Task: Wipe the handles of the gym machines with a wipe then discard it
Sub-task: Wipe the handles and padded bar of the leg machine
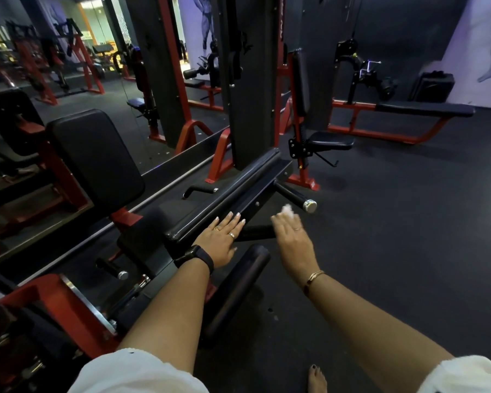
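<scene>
Head view | I saw the left hand (pixel 223 241) flat, fingers straight, on the long smooth black pad (pixel 224 199) | right hand (pixel 291 236) pinched the crumpled white wipe (pixel 288 208) just beside the black, chrome-capped cylindrical handle (pixel 294 196).

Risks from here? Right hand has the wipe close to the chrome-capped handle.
1. The small white bunched wipe shows only at the fingertips of the right hand, which looks blurred. It might slip out, or cover just part of the black cylindrical handle with the chrome end cap.
2. The second black handle lies beyond the long black padded bar, where the left hand rests flat, so it could be skipped.
</scene>
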`<action>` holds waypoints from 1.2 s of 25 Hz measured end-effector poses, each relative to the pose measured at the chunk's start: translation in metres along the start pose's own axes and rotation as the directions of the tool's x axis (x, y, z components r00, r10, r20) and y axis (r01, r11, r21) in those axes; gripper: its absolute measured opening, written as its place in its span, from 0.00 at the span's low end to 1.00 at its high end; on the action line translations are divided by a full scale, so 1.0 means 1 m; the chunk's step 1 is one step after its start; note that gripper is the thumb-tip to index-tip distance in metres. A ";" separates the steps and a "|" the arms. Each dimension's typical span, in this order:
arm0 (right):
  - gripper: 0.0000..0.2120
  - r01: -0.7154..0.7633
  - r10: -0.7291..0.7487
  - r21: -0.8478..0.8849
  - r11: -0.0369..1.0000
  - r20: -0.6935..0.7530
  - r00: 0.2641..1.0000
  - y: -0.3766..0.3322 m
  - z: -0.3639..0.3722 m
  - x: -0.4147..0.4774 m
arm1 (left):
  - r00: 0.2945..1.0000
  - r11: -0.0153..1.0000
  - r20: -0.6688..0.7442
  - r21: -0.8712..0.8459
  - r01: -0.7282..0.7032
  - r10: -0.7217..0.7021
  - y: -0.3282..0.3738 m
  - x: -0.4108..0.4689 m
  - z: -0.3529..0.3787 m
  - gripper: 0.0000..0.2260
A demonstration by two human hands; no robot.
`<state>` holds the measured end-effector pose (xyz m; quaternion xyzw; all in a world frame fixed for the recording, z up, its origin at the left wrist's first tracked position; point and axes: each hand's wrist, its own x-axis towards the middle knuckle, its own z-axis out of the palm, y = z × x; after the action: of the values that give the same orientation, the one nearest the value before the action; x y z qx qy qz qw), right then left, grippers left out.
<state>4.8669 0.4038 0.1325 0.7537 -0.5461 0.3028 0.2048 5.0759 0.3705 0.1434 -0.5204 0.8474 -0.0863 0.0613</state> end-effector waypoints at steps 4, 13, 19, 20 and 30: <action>0.25 0.265 -0.266 0.015 0.964 0.111 0.958 -0.009 0.004 -0.016 | 0.998 0.998 -0.007 -0.031 -0.057 0.057 -0.001 0.012 -0.002 0.30; 0.15 -0.128 0.117 0.059 0.990 0.162 0.980 -0.029 0.009 0.019 | 0.996 0.997 -0.040 -0.009 -0.075 0.075 -0.010 0.016 0.005 0.30; 0.19 0.031 -0.031 0.005 1.000 0.068 0.997 0.000 0.005 0.000 | 0.994 0.996 -0.075 0.019 -0.084 0.086 -0.008 0.013 0.009 0.29; 0.19 -0.054 0.055 -0.022 0.998 0.046 0.997 0.005 0.002 0.000 | 0.994 0.997 -0.073 0.004 -0.081 0.081 -0.009 0.014 0.009 0.29; 0.19 -0.620 0.567 0.540 0.570 0.288 0.772 -0.002 -0.002 -0.018 | 0.995 0.995 -0.074 -0.069 -0.074 0.069 -0.013 0.019 0.013 0.27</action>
<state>4.8643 0.4182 0.1212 0.5621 -0.6473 0.4806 -0.1846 5.0817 0.3469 0.1329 -0.4880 0.8697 -0.0725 0.0152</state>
